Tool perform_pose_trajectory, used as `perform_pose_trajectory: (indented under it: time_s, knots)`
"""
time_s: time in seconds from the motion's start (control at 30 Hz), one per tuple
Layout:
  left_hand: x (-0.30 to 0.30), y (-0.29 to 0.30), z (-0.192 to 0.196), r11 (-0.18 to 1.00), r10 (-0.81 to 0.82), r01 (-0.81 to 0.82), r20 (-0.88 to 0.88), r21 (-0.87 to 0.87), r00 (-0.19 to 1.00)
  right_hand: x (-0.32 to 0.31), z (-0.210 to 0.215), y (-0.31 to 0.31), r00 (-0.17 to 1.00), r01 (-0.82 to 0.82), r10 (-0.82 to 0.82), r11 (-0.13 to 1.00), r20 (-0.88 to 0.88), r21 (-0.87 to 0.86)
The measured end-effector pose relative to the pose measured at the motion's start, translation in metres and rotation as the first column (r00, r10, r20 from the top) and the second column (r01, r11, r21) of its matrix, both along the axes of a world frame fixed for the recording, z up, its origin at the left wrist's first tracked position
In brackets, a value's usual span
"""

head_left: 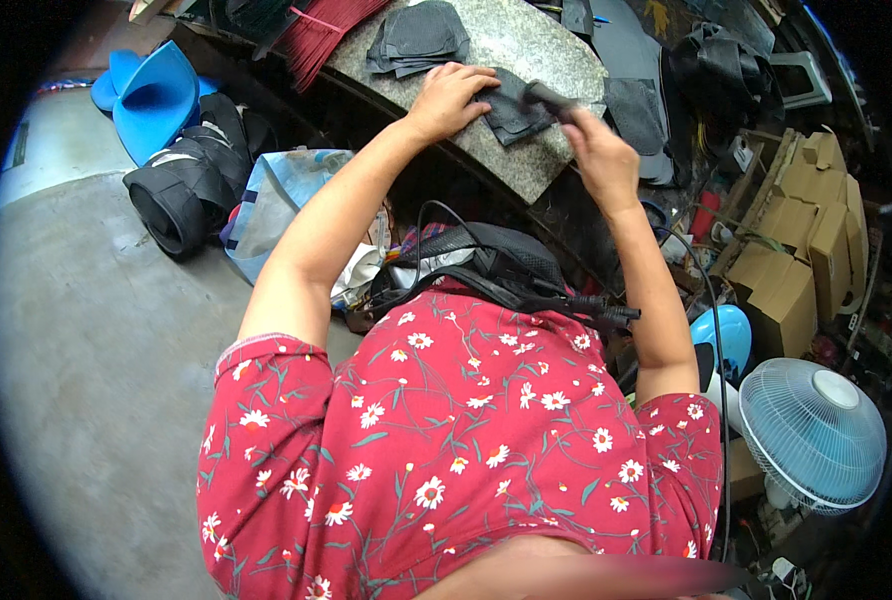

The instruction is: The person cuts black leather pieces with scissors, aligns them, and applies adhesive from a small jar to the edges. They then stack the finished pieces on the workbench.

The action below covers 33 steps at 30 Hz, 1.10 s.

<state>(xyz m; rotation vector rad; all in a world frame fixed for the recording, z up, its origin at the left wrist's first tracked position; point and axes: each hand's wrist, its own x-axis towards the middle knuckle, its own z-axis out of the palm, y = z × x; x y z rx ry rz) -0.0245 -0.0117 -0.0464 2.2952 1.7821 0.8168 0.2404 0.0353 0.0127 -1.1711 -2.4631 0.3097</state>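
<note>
My left hand point(454, 103) lies on the edge of a dark, square-cut piece of sheet material point(511, 118), its fingers stretched over the near left side. That piece rests on a speckled grey stone slab point(576, 70). In my right hand point(604, 155), fingers wrapped round it, is a dark hammer-like tool point(544, 97). Its thick end is over the right part of the piece; blur hides its exact shape and whether it touches. A stack of similar dark pieces point(418, 40) sits on the slab, beyond my left hand.
Red strips point(326, 35) lie at the slab's far left. Black rolls point(181, 190) and blue curved sheets point(156, 100) stand on the left floor. Nearer are a bag point(281, 195) and black cables point(606, 312). Cardboard boxes point(796, 230) and a blue fan point(814, 430) crowd the right.
</note>
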Motion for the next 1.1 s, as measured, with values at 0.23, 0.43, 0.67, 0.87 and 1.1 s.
perform_pose_trajectory:
  time_s: [0.23,0.43,0.67,0.87,1.1]
  knots:
    - [-0.008,0.004,-0.009,0.999,-0.026,0.028,0.041,-0.043,0.999,-0.008,-0.007,-0.008,0.999,0.041,-0.039,0.996,-0.029,0.074]
    - [-0.003,0.001,-0.011,1.0,0.01,-0.009,0.093,-0.01,0.996,-0.015,-0.002,-0.021,0.994,-0.086,0.076,0.987,0.082,0.132]
    - [0.0,0.002,-0.002,0.992,0.041,-0.035,0.053,-0.118,0.998,0.015,-0.007,-0.028,0.998,-0.049,0.054,0.991,-0.031,0.126]
    - [0.005,-0.001,0.003,0.997,0.05,-0.048,0.038,-0.068,0.998,0.027,-0.013,-0.015,0.986,0.124,-0.105,0.981,-0.131,0.147]
    - [0.007,-0.001,0.007,0.997,0.04,-0.039,0.01,-0.071,0.999,0.008,-0.007,-0.001,0.984,0.175,-0.175,0.985,-0.007,0.002]
